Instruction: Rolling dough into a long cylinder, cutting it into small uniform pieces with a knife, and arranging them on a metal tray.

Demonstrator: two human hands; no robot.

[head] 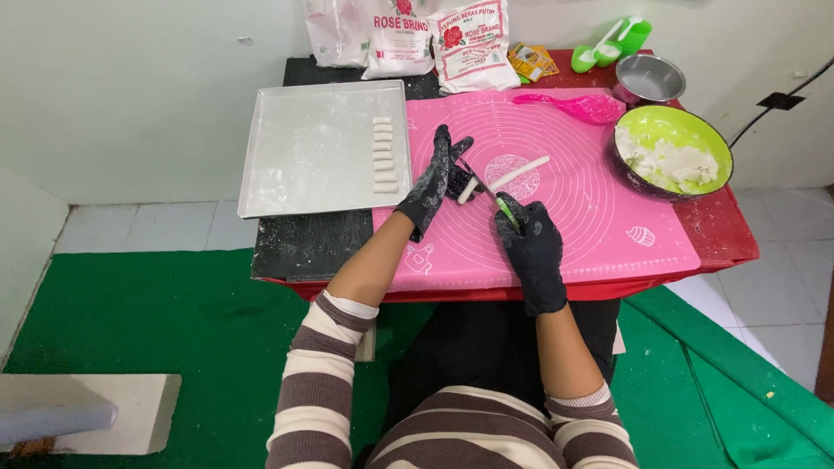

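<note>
- The left hand (432, 184), in a black glove dusted with flour, is lying stretched out on the pink silicone mat (599, 217); its fingers are extended and nearly flat, with only a narrow spread between them, and the fingertips are pressing beside the near end of the dough rope (508, 178).
- The right hand (528, 246), also in a black glove, is closing firmly around the green handle of a small knife (486, 187); the blade is pointing up and to the left, reaching toward the left hand and meeting the near end of the rope.
- The dough rope, a thin white strand, is lying diagonally on the mat, just above the right hand and beside the left fingers.
- Cut dough pieces (383, 155) are sitting in a single column on the floured metal tray (304, 165), which is standing just left of the mat.
- A green bowl (673, 152) with more white dough is resting at the mat's right edge, well apart from both hands.
- A pink scoop (573, 106) is lying at the top of the mat.
- Both forearms are emerging from striped sleeves.
</note>
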